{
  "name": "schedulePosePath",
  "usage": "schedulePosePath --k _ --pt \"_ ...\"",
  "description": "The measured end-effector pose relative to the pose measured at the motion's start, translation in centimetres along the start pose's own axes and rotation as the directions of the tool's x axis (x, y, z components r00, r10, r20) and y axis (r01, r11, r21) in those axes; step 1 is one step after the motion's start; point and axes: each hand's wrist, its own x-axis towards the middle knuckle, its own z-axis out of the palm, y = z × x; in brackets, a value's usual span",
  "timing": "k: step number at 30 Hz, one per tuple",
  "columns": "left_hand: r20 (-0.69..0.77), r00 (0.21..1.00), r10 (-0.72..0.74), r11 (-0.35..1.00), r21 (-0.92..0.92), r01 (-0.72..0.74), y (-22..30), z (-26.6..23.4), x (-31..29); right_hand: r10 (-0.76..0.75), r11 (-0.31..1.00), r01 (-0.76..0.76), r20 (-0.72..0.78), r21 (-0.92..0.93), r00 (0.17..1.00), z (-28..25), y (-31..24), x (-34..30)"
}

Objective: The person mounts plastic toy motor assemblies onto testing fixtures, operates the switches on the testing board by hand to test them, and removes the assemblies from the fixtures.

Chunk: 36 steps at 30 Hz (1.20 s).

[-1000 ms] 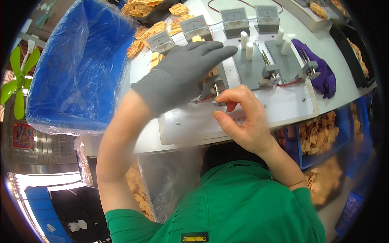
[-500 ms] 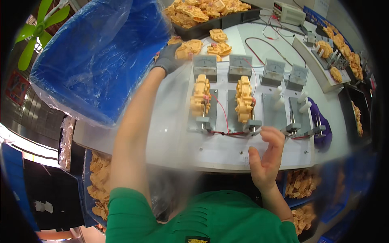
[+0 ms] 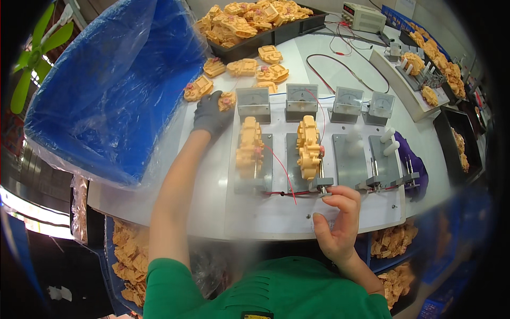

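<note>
My left hand (image 3: 211, 114), in a grey glove, is closed around a small yellow-orange plastic housing (image 3: 227, 101) with a pinkish piece, just left of the first panel meter (image 3: 253, 103). My bare right hand (image 3: 340, 223) has its thumb apart from its bent fingers. Its fingertips reach the front end of the clamp (image 3: 322, 184) on the second test fixture. One plastic housing (image 3: 308, 146) stands upright in that fixture, and another housing (image 3: 249, 143) stands in the first fixture on the left. Thin red wires run by both.
Several loose housings (image 3: 242, 67) lie beyond my left hand, before a heaped black tray (image 3: 297, 31). A blue plastic-lined bin (image 3: 106, 95) stands at left. Two more fixtures (image 3: 348, 159) with white pegs, a purple cloth (image 3: 417, 170) and a power supply (image 3: 364, 17) are at right.
My left hand has come nearer from the loose housings and now holds one. My right hand has shifted to the second fixture's clamp. The whole view has shifted slightly.
</note>
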Motion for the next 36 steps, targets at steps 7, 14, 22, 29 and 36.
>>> schedulePosePath --k 7,14,22,29,36 --pt "0.281 0.933 -0.225 0.07 -0.95 0.303 -5.2 -6.3 -7.2 -0.073 0.997 0.075 -0.043 0.034 0.996 0.0 0.0 0.0" --pt "0.184 0.973 0.143 -0.265 -0.94 0.216 3.1 -17.2 -14.0 -0.085 0.961 0.126 -0.171 0.248 0.982 -2.5 0.9 -1.4" --pt "0.138 0.894 0.427 -0.012 -0.987 0.158 9.8 -18.2 -16.4 0.163 0.986 -0.144 -0.383 0.079 0.909 -7.5 2.7 -0.9" --pt "0.167 0.882 0.441 0.001 -0.983 0.185 13.0 -17.1 -14.9 0.252 0.963 -0.239 -0.104 0.122 0.962 -8.0 2.9 -0.8" --pt "0.031 0.752 0.659 -0.197 -0.957 0.213 13.4 -16.8 -14.3 0.25 0.951 -0.217 -0.136 0.22 0.958 -8.2 3.2 -0.6"
